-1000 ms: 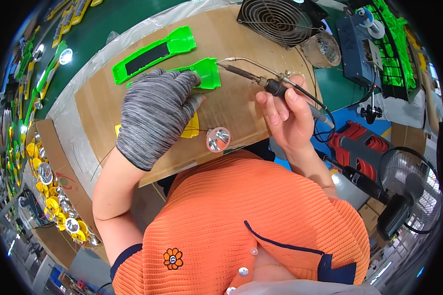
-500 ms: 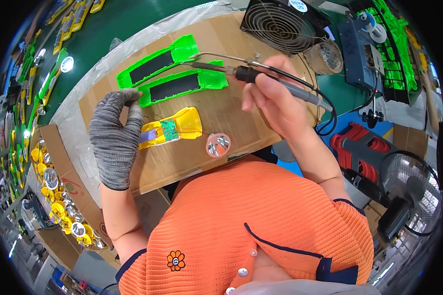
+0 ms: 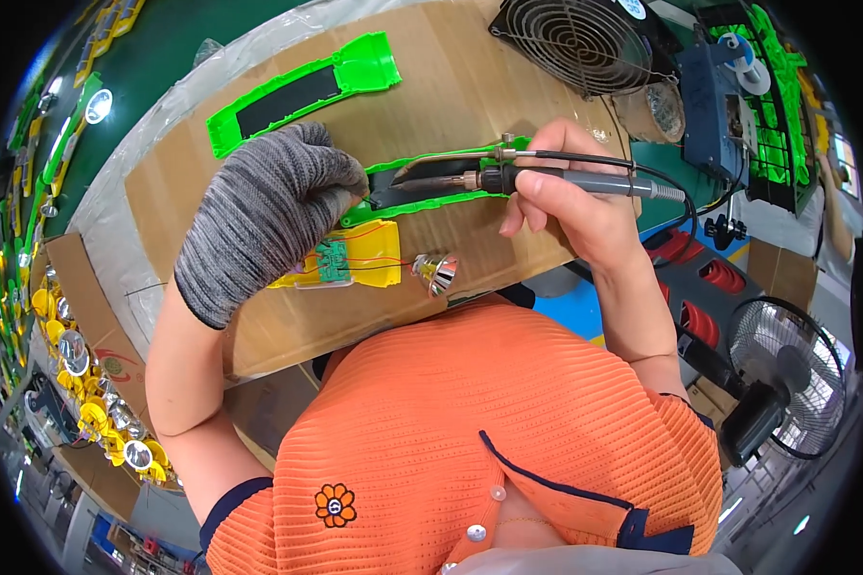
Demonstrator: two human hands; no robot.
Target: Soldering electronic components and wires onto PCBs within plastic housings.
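Observation:
My left hand (image 3: pixel 276 206), in a grey knitted glove, is closed in a pinch at the left end of the nearer green plastic casing half (image 3: pixel 431 204); its fingertips hide what they pinch. In my right hand (image 3: pixel 575 196) is a soldering iron (image 3: pixel 585 182) with a thin curved metal tube clamped alongside. Its tip points left, over the black inlay near that casing's left end. Beyond lies another green casing half (image 3: pixel 302 96) with a black inlay. Nearer me rests a yellow casing (image 3: pixel 377 257) with a green circuit board (image 3: pixel 333 261), wired to a shiny reflector (image 3: pixel 435 274).
Cardboard (image 3: pixel 470 86) covers the work surface. A black fan (image 3: pixel 575 43) stands at the far right, beside a blue box with a solder spool (image 3: pixel 746 67) and a black basket of green parts (image 3: pixel 777 115). At left, a carton holds several yellow parts and reflectors (image 3: pixel 72 350).
The nearer green casing has shifted right and slightly toward me, and my left hand has moved right with it. The soldering iron's tip has come down over the casing. The reflector has tilted.

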